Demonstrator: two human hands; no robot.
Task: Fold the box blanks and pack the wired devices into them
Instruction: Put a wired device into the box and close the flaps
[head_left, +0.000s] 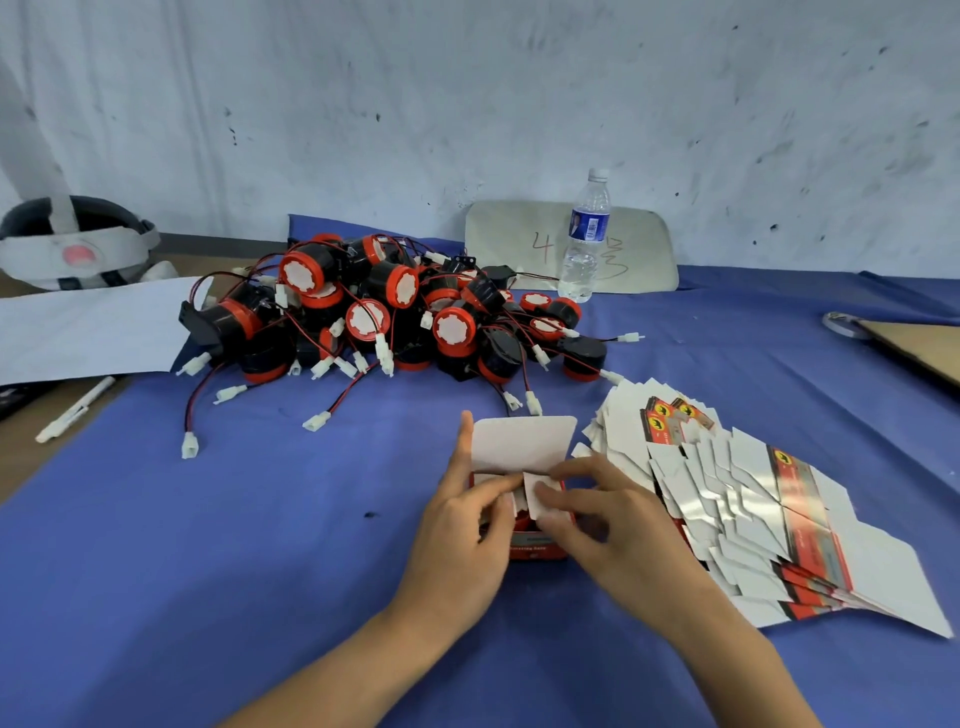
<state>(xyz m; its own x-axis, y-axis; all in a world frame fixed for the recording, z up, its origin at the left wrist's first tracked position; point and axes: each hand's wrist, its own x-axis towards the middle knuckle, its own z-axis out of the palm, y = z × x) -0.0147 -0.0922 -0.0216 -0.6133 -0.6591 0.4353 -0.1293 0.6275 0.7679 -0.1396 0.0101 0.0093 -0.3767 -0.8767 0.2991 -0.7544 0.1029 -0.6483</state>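
Observation:
A small red box (537, 548) stands on the blue cloth in front of me, its white top lid (522, 441) raised. My left hand (462, 525) holds the box's left side, the index finger lying up along the lid's edge. My right hand (608, 519) pinches a white side flap (540, 496) over the opening. Something red shows inside the box; I cannot tell what. A pile of black-and-red wired devices (395, 306) with white plugs lies behind. Flat box blanks (753, 499) are fanned out to the right.
A water bottle (584, 239) stands at the back by a grey pad (519, 234). White paper (88, 327) and a pen (75, 410) lie at left, a headset (72, 244) beyond them. Cardboard (919, 348) and a tape roll (844, 325) sit at far right.

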